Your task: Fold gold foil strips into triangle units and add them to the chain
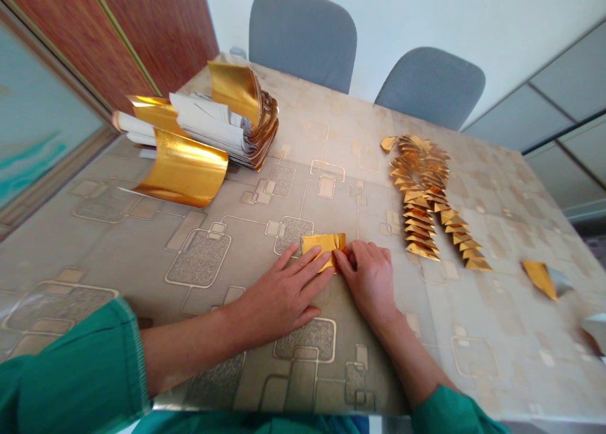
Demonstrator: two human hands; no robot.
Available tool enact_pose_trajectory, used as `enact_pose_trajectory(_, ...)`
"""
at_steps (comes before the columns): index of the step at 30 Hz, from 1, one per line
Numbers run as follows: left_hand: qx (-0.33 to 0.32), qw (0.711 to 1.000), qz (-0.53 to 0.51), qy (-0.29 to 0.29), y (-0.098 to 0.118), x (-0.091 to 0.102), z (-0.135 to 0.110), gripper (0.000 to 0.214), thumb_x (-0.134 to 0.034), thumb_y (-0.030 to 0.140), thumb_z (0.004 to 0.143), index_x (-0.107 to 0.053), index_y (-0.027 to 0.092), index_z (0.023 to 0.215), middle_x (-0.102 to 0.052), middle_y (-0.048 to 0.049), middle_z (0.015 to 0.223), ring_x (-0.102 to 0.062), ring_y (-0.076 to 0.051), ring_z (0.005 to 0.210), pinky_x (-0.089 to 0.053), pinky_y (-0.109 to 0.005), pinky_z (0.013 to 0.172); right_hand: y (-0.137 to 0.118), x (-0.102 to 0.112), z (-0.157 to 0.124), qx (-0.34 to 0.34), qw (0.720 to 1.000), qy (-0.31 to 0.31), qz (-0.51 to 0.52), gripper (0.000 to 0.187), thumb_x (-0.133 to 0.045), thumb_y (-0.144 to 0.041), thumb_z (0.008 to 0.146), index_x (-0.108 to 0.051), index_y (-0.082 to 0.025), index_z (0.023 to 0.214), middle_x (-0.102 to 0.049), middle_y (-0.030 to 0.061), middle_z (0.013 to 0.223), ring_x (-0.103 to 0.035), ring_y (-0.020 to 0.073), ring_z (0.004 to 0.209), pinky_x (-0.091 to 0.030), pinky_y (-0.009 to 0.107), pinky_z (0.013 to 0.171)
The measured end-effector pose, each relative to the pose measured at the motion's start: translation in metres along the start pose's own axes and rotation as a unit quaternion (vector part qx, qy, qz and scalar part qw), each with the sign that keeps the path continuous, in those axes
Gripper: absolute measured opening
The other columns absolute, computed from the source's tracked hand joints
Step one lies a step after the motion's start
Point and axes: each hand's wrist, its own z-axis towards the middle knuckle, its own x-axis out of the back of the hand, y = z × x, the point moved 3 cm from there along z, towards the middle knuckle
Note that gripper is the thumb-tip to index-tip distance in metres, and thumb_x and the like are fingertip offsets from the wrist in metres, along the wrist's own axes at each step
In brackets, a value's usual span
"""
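A small piece of gold foil paper lies on the patterned tablecloth in front of me, partly covered by my fingers. My left hand rests flat across its left and near side, fingers spread. At the paper's right edge, my right hand pinches it between thumb and curled fingers, and a crease shows there. To the right stands a chain of folded gold paper pieces, bent into a loop with two trailing rows. A stack of gold and white paper sheets sits at the far left, its sheets curling upward.
A loose gold paper piece lies at the right, with a blurred object near the table's right edge. Two grey chairs stand behind the table. A wooden cabinet is at the back left.
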Motion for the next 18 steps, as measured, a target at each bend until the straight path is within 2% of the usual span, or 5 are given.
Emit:
enact_pose_trajectory(6, 0.001, 1.0, 0.004, 0.002, -0.0004, -0.0004, -0.0008, 0.061, -0.061, 0.047, 0.092, -0.047, 0.015, 0.141, -0.044, -0.0131, 0.152, -0.035, -0.03, 0.144, -0.016, -0.05, 0.121, 0.0002, -0.0009, -0.0001, -0.005, 1.0, -0.003, 0.009, 0.026, -0.055, -0.034, 0.096, -0.055, -0.02, 0.074, -0.06, -0.0003, 0.067, -0.052, 0.0173, 0.066, -0.03, 0.031, 0.07)
enact_pose_trajectory(11, 0.001, 1.0, 0.011, 0.003, -0.0007, 0.0005, -0.0004, 0.057, -0.061, 0.048, 0.092, -0.052, 0.015, 0.137, -0.045, -0.0139, 0.151, -0.038, -0.031, 0.142, -0.019, -0.051, 0.12, 0.0007, -0.0022, -0.0002, -0.029, 0.999, -0.012, 0.037, 0.015, -0.053, -0.031, 0.095, -0.061, -0.018, 0.097, -0.063, -0.0004, 0.07, -0.054, 0.0167, 0.064, -0.033, 0.031, 0.071)
enact_pose_trajectory(15, -0.002, 1.0, 0.017, 0.004, -0.0012, 0.0012, -0.0004, 0.056, -0.059, 0.049, 0.093, -0.052, 0.015, 0.137, -0.046, -0.0136, 0.15, -0.039, -0.03, 0.142, -0.018, -0.051, 0.12, 0.0033, -0.004, -0.0003, -0.041, 0.998, -0.017, 0.053, 0.026, -0.049, -0.031, 0.096, -0.059, -0.017, 0.116, -0.065, 0.0009, 0.074, -0.056, 0.0168, 0.065, -0.035, 0.032, 0.073)
enact_pose_trajectory(18, -0.008, 1.0, 0.023, 0.006, -0.0025, 0.0008, -0.0008, 0.056, -0.057, 0.051, 0.094, -0.051, 0.016, 0.137, -0.046, -0.0135, 0.151, -0.039, -0.029, 0.142, -0.016, -0.051, 0.12, 0.0056, -0.0026, -0.001, -0.034, 0.998, -0.011, 0.044, 0.029, -0.046, -0.031, 0.097, -0.058, -0.017, 0.12, -0.066, 0.0023, 0.076, -0.057, 0.0178, 0.068, -0.035, 0.032, 0.073)
